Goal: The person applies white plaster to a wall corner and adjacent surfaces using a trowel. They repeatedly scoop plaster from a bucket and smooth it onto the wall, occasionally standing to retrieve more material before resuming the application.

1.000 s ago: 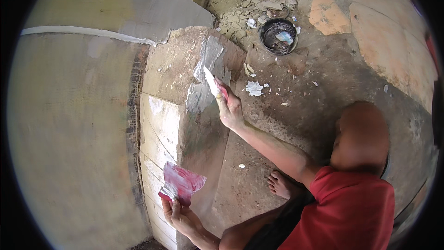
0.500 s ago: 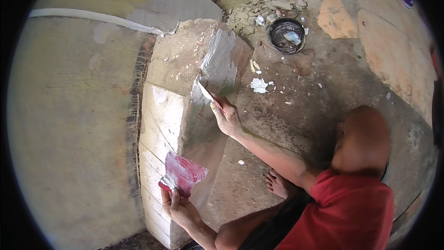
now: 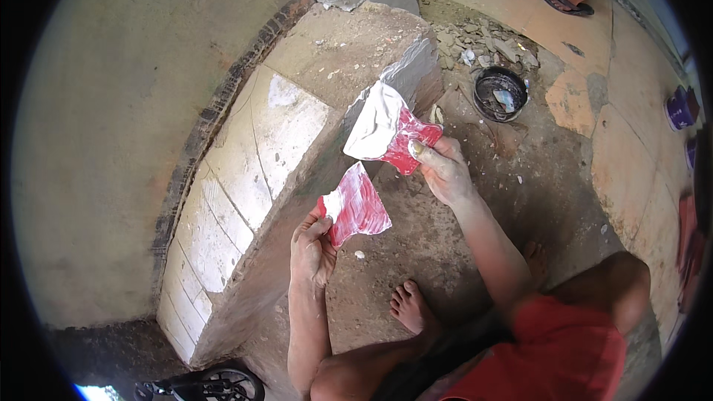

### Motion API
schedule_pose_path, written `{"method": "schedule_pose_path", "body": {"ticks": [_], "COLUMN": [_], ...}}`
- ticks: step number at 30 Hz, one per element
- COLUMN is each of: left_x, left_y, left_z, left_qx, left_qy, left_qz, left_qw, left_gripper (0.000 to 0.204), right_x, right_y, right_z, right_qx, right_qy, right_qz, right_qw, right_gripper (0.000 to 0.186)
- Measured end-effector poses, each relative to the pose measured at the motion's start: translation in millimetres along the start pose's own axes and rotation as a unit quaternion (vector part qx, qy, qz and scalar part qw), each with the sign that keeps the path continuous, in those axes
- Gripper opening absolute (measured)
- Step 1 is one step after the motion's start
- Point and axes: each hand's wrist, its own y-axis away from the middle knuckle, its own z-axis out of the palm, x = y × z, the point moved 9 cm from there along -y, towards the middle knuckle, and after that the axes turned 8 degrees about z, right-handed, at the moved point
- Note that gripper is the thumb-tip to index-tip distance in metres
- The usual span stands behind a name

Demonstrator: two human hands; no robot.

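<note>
In the head view, a streaked red spreader [image 3: 365,209] is grasped by the fingers of the left hand [image 3: 312,249]; near it, farther forward, a paste-coated spreader [image 3: 375,128] is gripped by the right hand [image 3: 447,172], beside a ledge [image 3: 286,130]. A black tub [image 3: 483,109] is seen on the floor [image 3: 364,297].

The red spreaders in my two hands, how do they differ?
The right spreader carries thick white paste across its broad end; the left spreader shows thin, streaky smears there. The right spreader's broad end faces picture-left, the left spreader's faces picture-right. Both are red.
</note>
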Motion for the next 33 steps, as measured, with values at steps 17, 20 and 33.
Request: {"method": "schedule_pose_path", "body": {"ticks": [17, 20, 33], "left_x": [18.8, 12.7, 7.9], "left_y": [-20.5, -28.6, -7.9], "left_z": [20.1, 17.6, 66.3], "left_qx": [-0.053, -0.058, -0.141], "left_qy": [0.021, 0.056, -0.319], "left_qz": [0.050, 0.080, 0.486], "left_qw": [0.997, 0.994, 0.801], "left_gripper": [0.037, 0.038, 0.023], "right_x": [-18.3, -31.5, 38.8], "right_y": [68.9, 56.4, 70.3], "right_z": [30.4, 4.3, -6.0], "right_qx": [-0.165, -0.052, 0.245], "right_qy": [0.609, 0.632, -0.175], "right_qz": [-0.292, -0.221, 0.202], "right_qw": [0.719, 0.741, 0.932], "right_gripper": [0.044, 0.035, 0.023]}}
